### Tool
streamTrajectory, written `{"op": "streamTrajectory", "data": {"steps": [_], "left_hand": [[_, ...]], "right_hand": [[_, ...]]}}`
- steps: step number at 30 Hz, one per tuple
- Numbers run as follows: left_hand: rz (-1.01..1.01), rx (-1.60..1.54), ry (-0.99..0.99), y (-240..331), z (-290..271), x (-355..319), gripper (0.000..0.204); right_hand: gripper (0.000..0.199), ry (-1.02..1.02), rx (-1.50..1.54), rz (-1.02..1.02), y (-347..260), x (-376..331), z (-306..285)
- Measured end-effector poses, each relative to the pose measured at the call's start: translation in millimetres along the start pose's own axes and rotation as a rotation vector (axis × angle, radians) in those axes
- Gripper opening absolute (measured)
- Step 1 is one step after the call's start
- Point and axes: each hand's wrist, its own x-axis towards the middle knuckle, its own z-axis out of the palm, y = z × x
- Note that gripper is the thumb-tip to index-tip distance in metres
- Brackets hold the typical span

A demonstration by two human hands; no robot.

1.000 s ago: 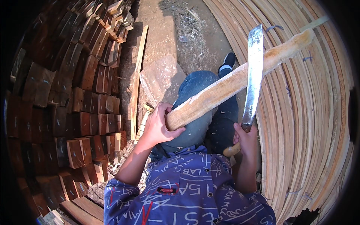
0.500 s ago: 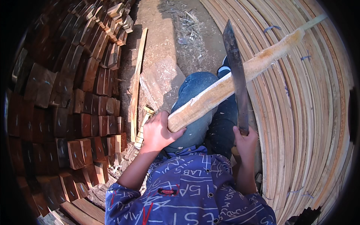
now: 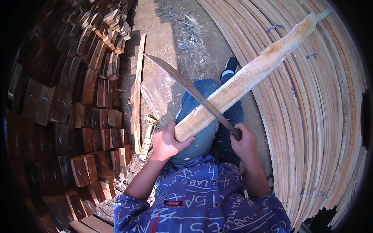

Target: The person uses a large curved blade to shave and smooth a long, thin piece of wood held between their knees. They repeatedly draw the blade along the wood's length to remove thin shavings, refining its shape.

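Note:
A long, pale wooden piece, shaped like a bat blank, slants across my legs from lower left to upper right. My left hand grips its near end, thumb on the upper face. In my right hand is the handle of a machete with a dark, curved blade. The blade crosses over the wood's near part, its tip pointing up and to the left. Whether its edge touches the wood I cannot tell. A narrow strip sticks out from the wood's far end.
Stacked dark wooden blocks fill the left side. Long, thin planks lie piled on the right. A thin batten and a yellowish carved piece lie left of my knee. Wood shavings litter the ground ahead.
The machete has swung from nearly upright to leaning left across the wood. My right hand has moved slightly left. My left hand still grips the wood's near end.

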Motion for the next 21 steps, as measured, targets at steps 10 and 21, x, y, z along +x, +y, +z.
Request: {"op": "streamTrajectory", "data": {"steps": [10, 21], "left_hand": [[0.007, 0.058, 0.034, 11, 1, -7, 0.064], [0.007, 0.054, 0.092, 10, 1, -8, 0.061]], "right_hand": [[0.026, -0.041, -0.448, -0.108, -4, 25, -28], [0.025, 0.061, -0.572, -0.297, -4, 52, -57]]}}
